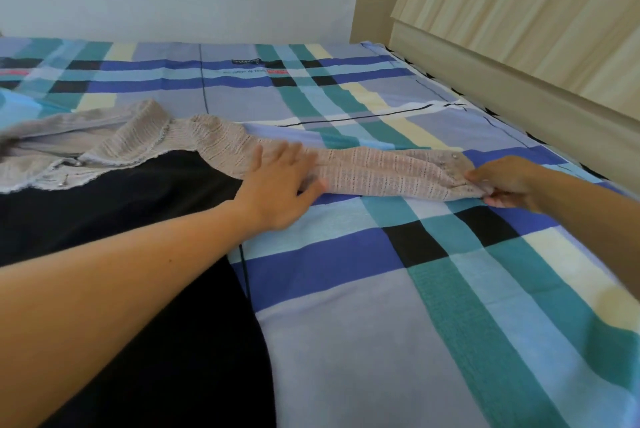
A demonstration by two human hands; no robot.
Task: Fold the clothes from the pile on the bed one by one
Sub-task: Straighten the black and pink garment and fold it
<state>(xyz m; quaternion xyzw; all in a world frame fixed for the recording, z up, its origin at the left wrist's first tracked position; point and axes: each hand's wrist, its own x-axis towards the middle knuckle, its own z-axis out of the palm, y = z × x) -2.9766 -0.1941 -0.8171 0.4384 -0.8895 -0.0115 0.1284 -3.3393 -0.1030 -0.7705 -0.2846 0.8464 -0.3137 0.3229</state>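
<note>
A dress with a black body [138, 219] and a beige lace top lies flat on the bed. Its long beige lace sleeve [381, 171] stretches out to the right across the checked bedsheet [398, 306]. My left hand [277, 185] lies flat with straight fingers on the sleeve near the shoulder. My right hand [505, 185] pinches the sleeve's cuff at its far right end.
A wooden headboard [519, 46] runs along the right side of the bed, and a plain wall stands behind it. A light blue cloth [14, 105] shows at the left edge.
</note>
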